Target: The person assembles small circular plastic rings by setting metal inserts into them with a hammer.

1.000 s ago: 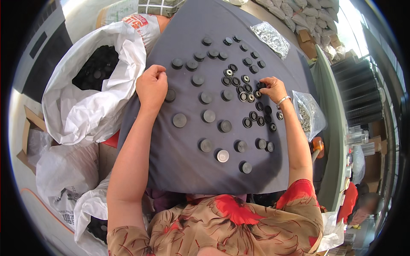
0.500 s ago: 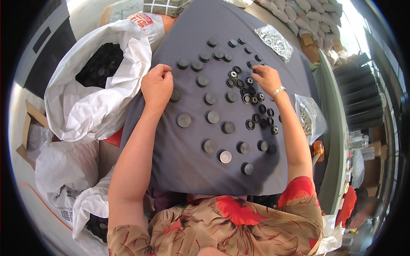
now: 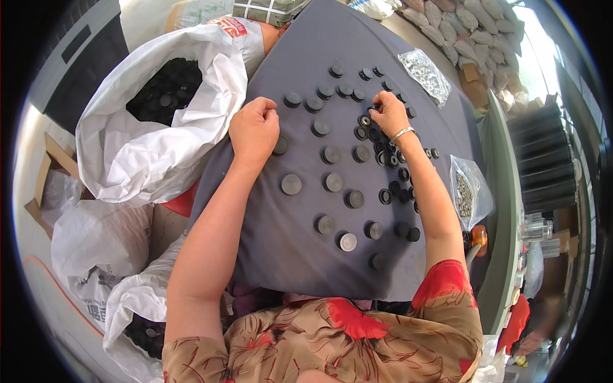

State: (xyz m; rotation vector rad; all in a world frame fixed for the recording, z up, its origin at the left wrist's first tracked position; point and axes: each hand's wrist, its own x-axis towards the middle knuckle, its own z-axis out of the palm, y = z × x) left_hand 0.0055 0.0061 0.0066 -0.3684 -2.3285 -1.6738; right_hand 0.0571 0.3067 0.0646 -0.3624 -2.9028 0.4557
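Observation:
My left hand [image 3: 253, 131] is curled closed at the left part of the grey-covered table [image 3: 262, 268], its thumb against its fingers; whatever it holds is hidden. A dark round cap [image 3: 280, 145] lies just below its fingertips. My right hand [image 3: 391, 116], a bracelet at its wrist, pinches its fingertips together over the upper edge of a cluster of black rings [image 3: 361, 133]. Something dark shows at those fingertips, too small to make out. Between and below my hands, several round grey-black caps [image 3: 330, 154] are spread loosely, one paler cap [image 3: 348, 242] among them near the front.
Left of the table stands a white sack [image 3: 159, 147] filled with black caps. A clear bag of small metal parts [image 3: 424, 76] lies at the far right edge, another bag [image 3: 469, 191] beyond my right forearm. A second open sack [image 3: 137, 300] stands at the lower left.
My right hand has shifted left relative to the caps, to the upper edge of the ring cluster. My left hand keeps its place by the same cap. The whole view has shifted slightly.

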